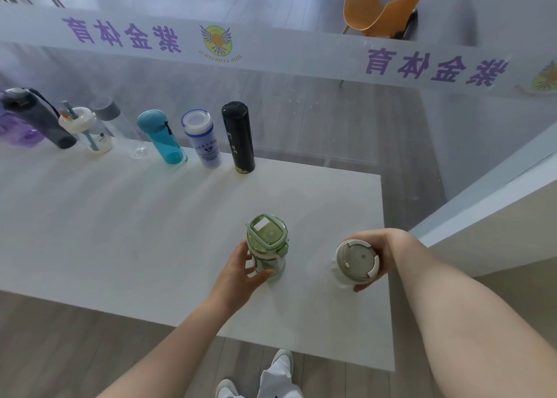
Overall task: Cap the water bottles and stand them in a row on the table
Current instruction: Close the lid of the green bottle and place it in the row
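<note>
Head view, looking down on white table (126,222). Left hand (241,272), lower centre of frame, is wrapped around the clear body of the green-lidded bottle (267,247); thumb and fingers pressed on its sides, lid on, bottle upright on the table. Right hand (378,254), lower right, is clamped around the grey-lidded bottle (355,262), fingers curled behind it, thumb in front; lid on. Cannot tell if its base touches the table near the right edge.

Row along the table's far edge, upper left to centre, all upright and capped: purple bottle (18,129) at frame edge, dark grey bottle (36,117), cream straw cup (87,132), clear bottle with grey cap (120,126), teal bottle (161,136), blue-rimmed bottle (202,138), black flask (238,136). The two held bottles are well apart from this row. Orange chair (385,2) upper right, behind a glass partition (301,102).
</note>
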`<state>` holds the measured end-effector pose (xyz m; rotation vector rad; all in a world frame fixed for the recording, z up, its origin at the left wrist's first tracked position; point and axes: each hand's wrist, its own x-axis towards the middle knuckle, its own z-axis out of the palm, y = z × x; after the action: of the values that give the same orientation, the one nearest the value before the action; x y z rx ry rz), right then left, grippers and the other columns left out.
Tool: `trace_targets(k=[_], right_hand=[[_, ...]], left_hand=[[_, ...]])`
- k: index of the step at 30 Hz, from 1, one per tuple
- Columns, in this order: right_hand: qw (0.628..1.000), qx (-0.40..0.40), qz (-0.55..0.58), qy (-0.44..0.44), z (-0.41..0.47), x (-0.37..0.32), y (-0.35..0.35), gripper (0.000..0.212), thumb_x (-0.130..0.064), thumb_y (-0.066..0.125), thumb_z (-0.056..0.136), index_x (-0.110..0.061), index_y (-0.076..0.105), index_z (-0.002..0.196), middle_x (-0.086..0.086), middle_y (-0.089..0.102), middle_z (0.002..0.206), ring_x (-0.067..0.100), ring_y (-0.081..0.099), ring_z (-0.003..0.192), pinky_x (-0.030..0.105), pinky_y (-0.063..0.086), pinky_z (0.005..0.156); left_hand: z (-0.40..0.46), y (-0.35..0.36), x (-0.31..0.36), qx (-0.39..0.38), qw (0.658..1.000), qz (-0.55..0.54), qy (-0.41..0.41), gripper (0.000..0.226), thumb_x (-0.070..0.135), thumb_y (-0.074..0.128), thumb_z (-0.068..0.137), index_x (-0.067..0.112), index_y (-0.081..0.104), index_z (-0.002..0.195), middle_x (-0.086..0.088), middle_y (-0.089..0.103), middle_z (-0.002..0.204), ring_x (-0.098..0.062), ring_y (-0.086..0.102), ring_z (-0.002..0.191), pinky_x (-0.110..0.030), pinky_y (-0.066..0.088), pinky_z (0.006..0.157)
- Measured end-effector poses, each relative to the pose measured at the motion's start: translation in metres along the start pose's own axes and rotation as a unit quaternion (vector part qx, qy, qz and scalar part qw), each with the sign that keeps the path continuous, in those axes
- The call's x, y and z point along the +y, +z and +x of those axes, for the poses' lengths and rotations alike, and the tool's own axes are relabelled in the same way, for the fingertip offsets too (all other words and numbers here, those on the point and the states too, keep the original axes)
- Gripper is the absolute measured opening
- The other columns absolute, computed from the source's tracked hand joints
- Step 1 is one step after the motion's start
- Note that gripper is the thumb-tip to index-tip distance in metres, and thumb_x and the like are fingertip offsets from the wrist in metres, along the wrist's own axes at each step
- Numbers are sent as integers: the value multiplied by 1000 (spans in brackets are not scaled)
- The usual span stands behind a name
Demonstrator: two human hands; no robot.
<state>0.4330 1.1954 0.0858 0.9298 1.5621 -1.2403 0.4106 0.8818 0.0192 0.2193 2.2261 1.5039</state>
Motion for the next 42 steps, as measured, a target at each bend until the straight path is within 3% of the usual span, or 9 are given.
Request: trace_targets(k=[3,6,14,17,20,24,32,36,42], right_hand=[[998,25,48,-8,0,-5,-1,15,-24,53,96,-11,59,98,11,62,99,32,61,89,45,54,79],[1000,-25,4,18,-5,-15,-3,17,-8,70,86,-11,64,102,5,66,104,32,63,108,29,56,80],[993,57,-87,54,2,-34,-18,62,-54,60,87,-12,49,131,13,54,130,36,59,112,49,49,95],[972,143,-180,-38,0,-52,-8,60,-52,52,92,-9,47,134,13,52,135,31,56,110,42,50,90],[908,246,-296,-168,-3,-62,19,48,-35,51,92,-8,53,132,12,54,137,29,52,123,36,42,102],[863,237,-335,-295,-15,-60,73,48,-22,53,90,-14,48,136,9,54,137,25,50,124,30,39,99],[894,140,-132,-404,-26,-45,125,75,-23,72,75,-30,34,139,-5,53,128,16,53,116,30,45,93],[880,187,-68,-431,-24,-46,134,72,-30,80,72,-26,40,131,-11,54,119,6,52,106,18,40,82],[864,215,-18,-455,-15,-60,131,78,-27,79,74,-29,36,139,-11,57,124,6,52,111,19,44,89]], left_hand=[[1,0,0,-3,1000,3,2,67,38,79,71,46,45,128,12,55,127,-14,53,118,-38,53,98],[1,0,0,0,1000,2,1,66,33,81,74,40,46,130,11,56,127,-13,53,119,-38,52,98],[0,1,2,11,1000,-15,1,64,26,81,75,40,49,128,10,60,123,-13,55,117,-36,52,98],[2,1,4,15,1000,-19,-4,63,22,81,76,39,50,127,7,61,121,-11,56,116,-35,52,99],[5,0,7,20,999,-30,-7,61,18,81,76,42,52,124,5,62,120,-11,58,114,-36,52,100],[9,-1,11,23,1000,-13,1,62,16,81,76,40,52,125,8,62,120,-10,57,113,-36,51,100],[19,-3,17,25,1000,-16,5,59,22,79,74,43,52,122,13,64,118,-12,59,113,-42,52,98],[26,0,19,20,999,-21,22,54,17,76,77,41,53,120,8,62,115,-15,58,110,-45,54,94],[51,1,27,12,998,-58,24,56,5,75,79,38,54,120,1,61,115,-16,61,103,-34,57,87]])
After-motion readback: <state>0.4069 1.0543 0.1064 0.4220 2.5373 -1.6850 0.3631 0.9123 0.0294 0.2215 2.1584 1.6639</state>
